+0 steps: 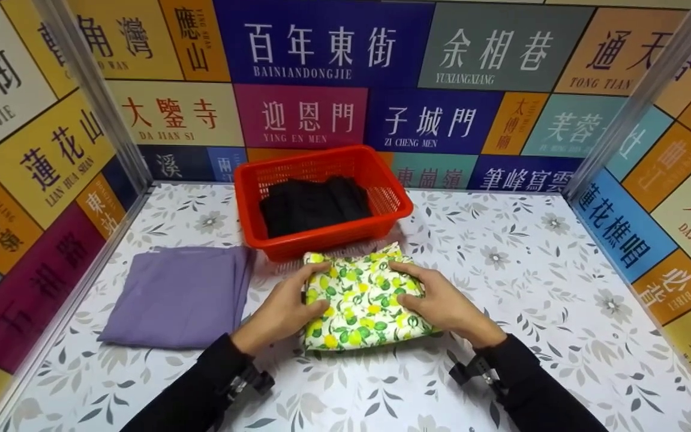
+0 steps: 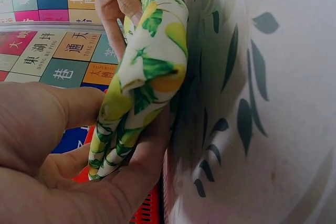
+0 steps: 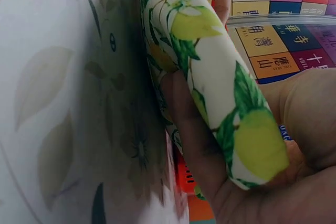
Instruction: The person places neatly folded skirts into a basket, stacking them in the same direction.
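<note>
Both hands grip a folded lemon-print cloth [image 1: 360, 300], white with yellow lemons and green leaves, just in front of the red basket. My left hand [image 1: 288, 306] holds its left side, thumb on top; in the left wrist view, fingers [image 2: 139, 166] reach under the folded layers. On the opposite side my right hand [image 1: 444, 300] pinches the edge between thumb and fingers, and the right wrist view shows a finger [image 3: 189, 124] beneath the fold. The red plastic basket [image 1: 327, 243] contains folded black cloth [image 1: 315, 207]. A folded purple cloth [image 1: 177, 297] lies left of my left hand.
The table [image 1: 537, 288] has a white cover with a grey leaf and flower pattern. Panels of colourful lettered signs [image 1: 321, 45] rise at the back and both sides, with metal corner posts [image 1: 627, 102] between them. The basket stands near the back panel.
</note>
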`<state>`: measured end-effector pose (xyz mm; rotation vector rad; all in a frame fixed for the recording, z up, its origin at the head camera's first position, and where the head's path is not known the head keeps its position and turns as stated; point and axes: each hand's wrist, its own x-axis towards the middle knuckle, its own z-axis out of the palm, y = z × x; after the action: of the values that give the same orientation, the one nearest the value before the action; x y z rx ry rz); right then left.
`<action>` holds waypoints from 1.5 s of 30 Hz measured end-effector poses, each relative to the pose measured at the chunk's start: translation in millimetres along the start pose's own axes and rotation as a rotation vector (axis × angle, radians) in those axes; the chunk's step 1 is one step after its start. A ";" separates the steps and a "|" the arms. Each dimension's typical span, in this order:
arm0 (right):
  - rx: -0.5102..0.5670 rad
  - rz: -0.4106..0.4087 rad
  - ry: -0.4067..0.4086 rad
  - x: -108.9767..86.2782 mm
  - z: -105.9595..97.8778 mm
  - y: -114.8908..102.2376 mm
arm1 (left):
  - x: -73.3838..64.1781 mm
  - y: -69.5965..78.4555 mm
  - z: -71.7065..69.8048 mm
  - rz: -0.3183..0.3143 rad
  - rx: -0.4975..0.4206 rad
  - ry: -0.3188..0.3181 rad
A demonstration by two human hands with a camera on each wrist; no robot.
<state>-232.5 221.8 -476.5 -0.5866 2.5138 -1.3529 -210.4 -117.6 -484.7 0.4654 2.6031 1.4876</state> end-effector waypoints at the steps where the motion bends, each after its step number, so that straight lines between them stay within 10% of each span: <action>1: 0.002 -0.006 -0.002 -0.2 -1.0 -1.0 | 0.2 1.1 -0.4 0.004 -0.002 0.001; 26: 0.037 -0.155 0.066 -13.1 -29.7 -34.9 | -8.7 34.6 -20.5 0.135 -0.089 0.037; 45: 0.170 -0.164 0.174 13.2 -38.4 -48.4 | 14.3 44.3 -42.6 0.186 -0.187 0.096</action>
<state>-247.2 220.6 -415.2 -0.6787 2.4927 -1.7266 -225.1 -127.2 -424.1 0.6442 2.5152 1.8342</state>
